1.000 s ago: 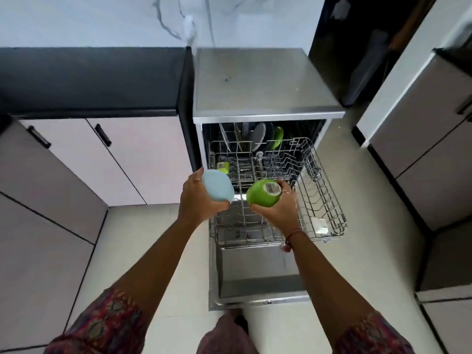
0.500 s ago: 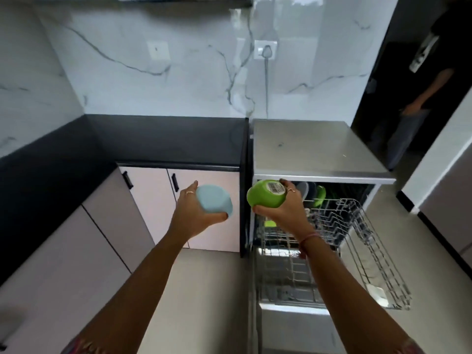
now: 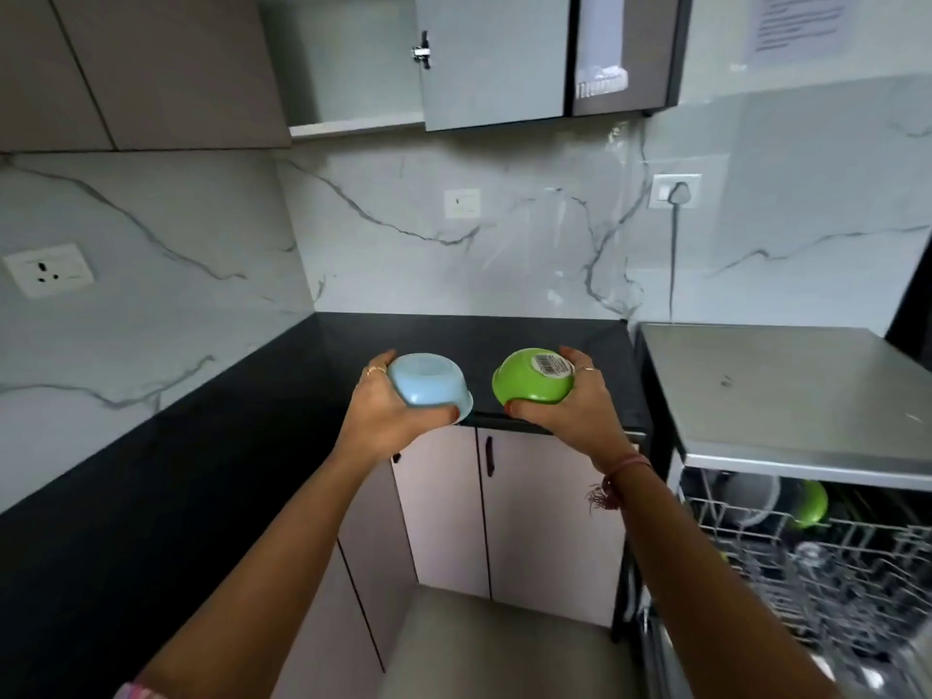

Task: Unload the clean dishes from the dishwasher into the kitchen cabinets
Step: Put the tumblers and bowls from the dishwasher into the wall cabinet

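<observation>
My left hand grips a light blue bowl, held upside down above the front edge of the black counter. Beside it my right hand grips a green bowl with a barcode sticker on its base, also upside down. The dishwasher stands at the right with its wire rack pulled out; a green dish and a grey plate still stand in it. Above, a wall cabinet is open, its door swung out.
Marble backsplash with sockets and a plugged-in cable behind the counter. Pale lower cabinet doors sit under the counter. Closed upper cabinets at the left. Floor lies between cabinets and dishwasher.
The view has lifted from the dishwasher rack up to the counter and wall cabinet. Both hands have carried the two bowls up and left, away from the rack.
</observation>
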A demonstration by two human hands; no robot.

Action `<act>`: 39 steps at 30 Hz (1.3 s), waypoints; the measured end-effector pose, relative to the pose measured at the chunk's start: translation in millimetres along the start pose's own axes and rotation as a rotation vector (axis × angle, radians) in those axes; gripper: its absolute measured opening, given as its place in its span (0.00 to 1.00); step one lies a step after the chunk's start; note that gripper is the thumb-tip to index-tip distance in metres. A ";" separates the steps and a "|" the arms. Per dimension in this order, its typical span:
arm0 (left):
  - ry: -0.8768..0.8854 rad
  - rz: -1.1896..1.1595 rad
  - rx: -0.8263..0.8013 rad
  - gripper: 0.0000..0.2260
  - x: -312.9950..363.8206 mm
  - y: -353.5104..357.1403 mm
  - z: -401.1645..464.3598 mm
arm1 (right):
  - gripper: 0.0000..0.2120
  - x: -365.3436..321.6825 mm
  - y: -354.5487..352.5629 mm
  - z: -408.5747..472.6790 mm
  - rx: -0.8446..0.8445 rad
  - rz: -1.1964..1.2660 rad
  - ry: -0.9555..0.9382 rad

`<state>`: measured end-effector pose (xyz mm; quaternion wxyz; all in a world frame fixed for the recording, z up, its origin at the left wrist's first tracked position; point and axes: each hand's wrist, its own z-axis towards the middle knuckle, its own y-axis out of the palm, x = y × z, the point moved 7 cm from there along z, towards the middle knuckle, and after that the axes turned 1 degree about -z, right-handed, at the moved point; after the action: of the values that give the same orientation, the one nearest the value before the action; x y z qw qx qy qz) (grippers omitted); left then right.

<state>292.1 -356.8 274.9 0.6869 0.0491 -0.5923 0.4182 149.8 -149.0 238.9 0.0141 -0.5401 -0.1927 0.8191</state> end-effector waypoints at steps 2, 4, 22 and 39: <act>0.007 0.005 0.023 0.48 0.4 -20.6 21.9 | 0.49 -19.5 22.0 18.7 -0.032 0.014 -0.032; 0.023 0.019 0.059 0.44 1.4 -38.3 46.6 | 0.50 -39.4 39.6 39.5 -0.065 0.018 -0.061; 0.129 0.203 0.462 0.46 23.4 -149.3 356.5 | 0.50 -159.3 167.8 345.4 -0.148 -0.117 -0.406; 0.213 0.094 0.620 0.38 59.5 -206.4 667.2 | 0.48 -273.7 273.9 602.0 -0.083 -0.185 -0.571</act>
<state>-95.9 -834.8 609.9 0.6772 0.1843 -0.3633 0.6127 -221.5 -646.6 595.0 0.0117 -0.2684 -0.2708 0.9244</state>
